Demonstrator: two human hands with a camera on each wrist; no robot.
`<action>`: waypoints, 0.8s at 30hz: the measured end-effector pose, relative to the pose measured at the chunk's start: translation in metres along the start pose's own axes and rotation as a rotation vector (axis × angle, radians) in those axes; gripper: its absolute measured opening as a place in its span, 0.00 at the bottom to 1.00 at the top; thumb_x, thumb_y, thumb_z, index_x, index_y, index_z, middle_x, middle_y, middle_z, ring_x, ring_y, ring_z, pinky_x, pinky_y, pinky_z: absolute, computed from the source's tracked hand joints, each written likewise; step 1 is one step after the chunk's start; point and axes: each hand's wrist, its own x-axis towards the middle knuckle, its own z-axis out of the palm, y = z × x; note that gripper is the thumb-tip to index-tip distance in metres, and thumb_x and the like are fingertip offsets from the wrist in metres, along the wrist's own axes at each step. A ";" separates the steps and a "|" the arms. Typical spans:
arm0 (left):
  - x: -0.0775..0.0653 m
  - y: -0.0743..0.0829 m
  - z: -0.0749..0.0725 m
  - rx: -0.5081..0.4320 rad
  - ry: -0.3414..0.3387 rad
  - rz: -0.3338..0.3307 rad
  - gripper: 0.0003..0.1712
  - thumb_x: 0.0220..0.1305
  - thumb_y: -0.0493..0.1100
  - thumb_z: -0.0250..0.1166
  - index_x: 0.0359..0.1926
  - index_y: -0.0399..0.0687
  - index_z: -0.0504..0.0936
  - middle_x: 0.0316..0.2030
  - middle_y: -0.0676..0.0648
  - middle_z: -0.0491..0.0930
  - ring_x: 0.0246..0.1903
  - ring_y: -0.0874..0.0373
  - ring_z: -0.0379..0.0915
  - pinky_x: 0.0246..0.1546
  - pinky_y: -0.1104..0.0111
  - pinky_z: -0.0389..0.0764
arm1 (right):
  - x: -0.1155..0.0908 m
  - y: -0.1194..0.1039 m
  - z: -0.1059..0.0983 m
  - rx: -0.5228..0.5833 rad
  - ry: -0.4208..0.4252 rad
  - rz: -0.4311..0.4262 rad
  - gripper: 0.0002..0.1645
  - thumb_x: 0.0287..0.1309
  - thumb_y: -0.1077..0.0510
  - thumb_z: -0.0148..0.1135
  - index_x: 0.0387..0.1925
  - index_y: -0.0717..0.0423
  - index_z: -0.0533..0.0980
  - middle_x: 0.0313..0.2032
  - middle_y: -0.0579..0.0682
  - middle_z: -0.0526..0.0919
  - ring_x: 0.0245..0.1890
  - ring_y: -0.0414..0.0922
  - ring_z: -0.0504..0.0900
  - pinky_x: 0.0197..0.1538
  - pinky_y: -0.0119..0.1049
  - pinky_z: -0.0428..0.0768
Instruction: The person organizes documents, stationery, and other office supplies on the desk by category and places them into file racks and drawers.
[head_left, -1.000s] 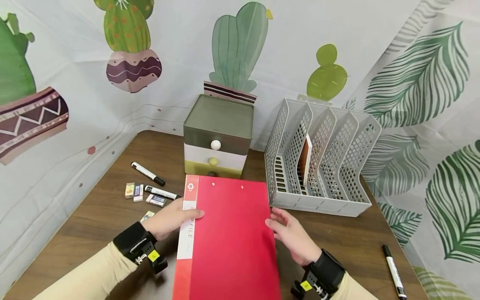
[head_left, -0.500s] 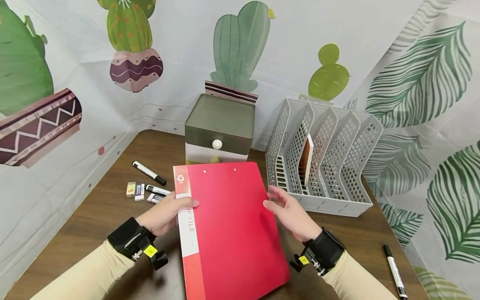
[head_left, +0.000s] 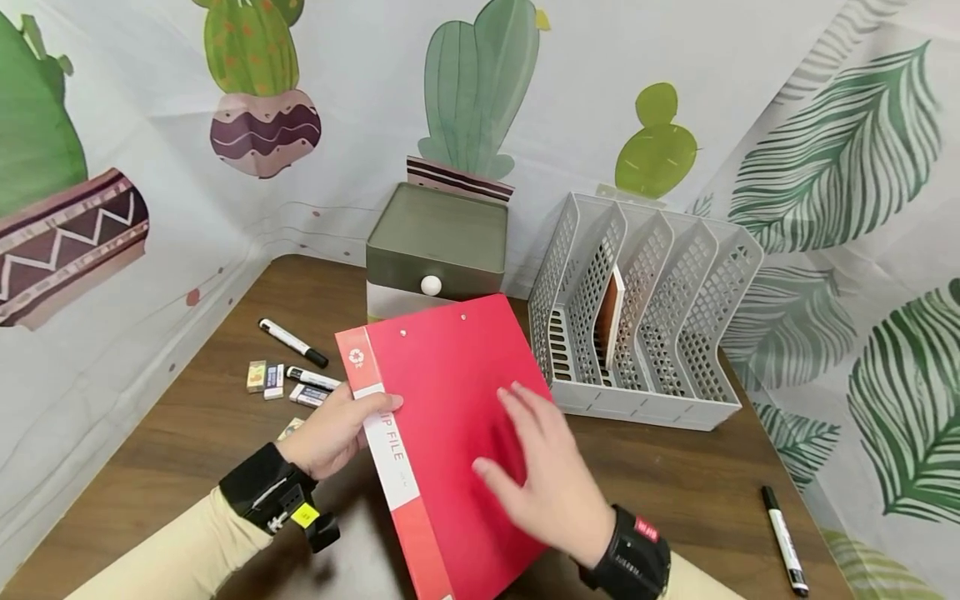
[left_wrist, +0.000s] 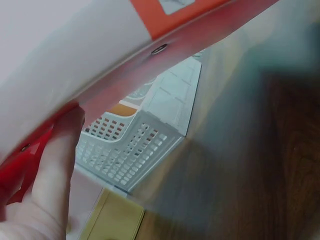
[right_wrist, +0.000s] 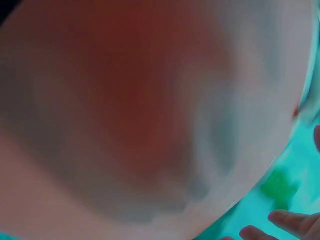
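A red clip file folder with a white and orange spine label is held up at a tilt above the table in the head view. My left hand grips it at the spine, thumb on the front cover and fingers behind. The left wrist view shows the folder's spine from close by, with fingers under its edge. My right hand hovers over the front cover with fingers spread, holding nothing. In the right wrist view the cover fills most of the picture, blurred, and a few fingertips show at the lower right.
A grey file rack stands at the back right, with a thin brown-and-white item in one slot. Behind the folder is a drawer box. Markers and erasers lie at left, another marker at far right.
The folder has risen and tilted, its top swinging left and its bottom right. My right hand has left the folder's right edge and moved left over the cover. The left hand keeps its grip.
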 end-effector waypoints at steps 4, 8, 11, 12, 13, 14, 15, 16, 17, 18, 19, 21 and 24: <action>0.000 -0.002 0.004 0.015 0.002 -0.001 0.29 0.67 0.37 0.59 0.64 0.34 0.58 0.49 0.40 0.78 0.46 0.47 0.81 0.46 0.54 0.80 | -0.013 -0.023 0.013 -0.083 -0.050 -0.089 0.50 0.55 0.32 0.61 0.71 0.54 0.60 0.69 0.53 0.61 0.69 0.49 0.58 0.64 0.53 0.65; 0.000 -0.005 0.006 0.029 -0.012 -0.006 0.30 0.67 0.37 0.59 0.64 0.35 0.57 0.51 0.38 0.77 0.47 0.46 0.80 0.46 0.52 0.79 | -0.020 -0.029 0.019 -0.112 -0.099 -0.078 0.51 0.54 0.29 0.59 0.72 0.51 0.59 0.69 0.51 0.61 0.68 0.49 0.59 0.63 0.53 0.67; 0.000 -0.006 0.010 0.026 0.005 -0.011 0.29 0.68 0.38 0.59 0.64 0.35 0.58 0.51 0.37 0.77 0.47 0.46 0.80 0.46 0.53 0.80 | -0.023 -0.032 0.021 -0.114 -0.108 -0.060 0.52 0.54 0.28 0.59 0.72 0.52 0.59 0.68 0.52 0.62 0.68 0.50 0.60 0.63 0.52 0.67; -0.001 -0.007 0.012 0.021 0.013 -0.012 0.29 0.68 0.38 0.59 0.64 0.34 0.58 0.52 0.37 0.77 0.47 0.46 0.80 0.46 0.53 0.80 | -0.024 -0.034 0.022 -0.118 -0.115 -0.056 0.52 0.54 0.28 0.59 0.71 0.52 0.59 0.68 0.52 0.62 0.67 0.50 0.60 0.63 0.52 0.67; -0.002 -0.007 0.015 0.017 0.025 -0.013 0.28 0.68 0.38 0.59 0.64 0.34 0.59 0.51 0.37 0.77 0.47 0.46 0.80 0.46 0.53 0.80 | -0.025 -0.036 0.023 -0.121 -0.123 -0.051 0.53 0.54 0.27 0.58 0.71 0.53 0.59 0.68 0.52 0.62 0.67 0.50 0.61 0.63 0.52 0.67; -0.002 -0.007 0.018 0.011 0.036 -0.014 0.28 0.68 0.38 0.58 0.64 0.34 0.59 0.51 0.37 0.77 0.47 0.46 0.80 0.46 0.54 0.80 | -0.026 -0.039 0.024 -0.124 -0.137 -0.042 0.54 0.54 0.27 0.58 0.71 0.54 0.59 0.69 0.53 0.62 0.67 0.51 0.61 0.63 0.51 0.67; -0.003 -0.007 0.022 0.004 0.047 -0.013 0.27 0.68 0.38 0.58 0.63 0.33 0.59 0.51 0.37 0.77 0.47 0.47 0.80 0.46 0.54 0.80 | -0.027 -0.042 0.025 -0.131 -0.151 -0.034 0.54 0.53 0.26 0.58 0.71 0.55 0.58 0.69 0.53 0.61 0.67 0.52 0.61 0.63 0.51 0.68; -0.004 -0.007 0.027 -0.003 0.054 -0.012 0.27 0.68 0.38 0.57 0.63 0.33 0.60 0.51 0.37 0.77 0.47 0.46 0.80 0.46 0.54 0.80 | -0.028 -0.045 0.026 -0.137 -0.167 -0.020 0.55 0.53 0.26 0.58 0.71 0.55 0.58 0.69 0.53 0.61 0.67 0.52 0.62 0.63 0.51 0.68; -0.005 -0.007 0.031 -0.007 0.060 -0.012 0.26 0.69 0.37 0.57 0.63 0.32 0.60 0.51 0.36 0.77 0.46 0.47 0.80 0.46 0.54 0.80 | -0.029 -0.048 0.027 -0.147 -0.180 -0.005 0.56 0.52 0.25 0.58 0.71 0.55 0.58 0.69 0.53 0.61 0.67 0.52 0.62 0.62 0.50 0.69; -0.006 -0.007 0.036 -0.008 0.066 -0.010 0.26 0.69 0.37 0.57 0.63 0.32 0.61 0.51 0.36 0.77 0.46 0.47 0.80 0.46 0.54 0.80 | -0.030 -0.051 0.028 -0.160 -0.186 0.005 0.57 0.51 0.25 0.59 0.71 0.56 0.57 0.69 0.53 0.61 0.67 0.52 0.62 0.62 0.50 0.70; -0.007 -0.007 0.040 -0.009 0.073 -0.009 0.25 0.68 0.37 0.56 0.62 0.32 0.61 0.50 0.36 0.77 0.46 0.47 0.80 0.45 0.53 0.80 | -0.030 -0.054 0.029 -0.174 -0.189 0.015 0.58 0.49 0.25 0.60 0.71 0.56 0.57 0.69 0.53 0.60 0.67 0.52 0.62 0.61 0.50 0.70; -0.008 -0.006 0.048 -0.005 0.082 -0.003 0.25 0.68 0.38 0.56 0.61 0.31 0.62 0.50 0.35 0.77 0.45 0.46 0.80 0.44 0.53 0.80 | -0.032 -0.057 0.031 -0.211 -0.179 0.013 0.60 0.47 0.26 0.62 0.71 0.58 0.57 0.70 0.54 0.60 0.67 0.54 0.62 0.61 0.49 0.70; -0.010 -0.004 0.055 0.010 0.089 0.003 0.25 0.67 0.38 0.56 0.61 0.31 0.63 0.50 0.34 0.77 0.45 0.46 0.80 0.43 0.52 0.81 | -0.034 -0.060 0.034 -0.275 -0.128 -0.030 0.60 0.44 0.30 0.67 0.70 0.60 0.59 0.69 0.57 0.61 0.66 0.56 0.63 0.62 0.48 0.70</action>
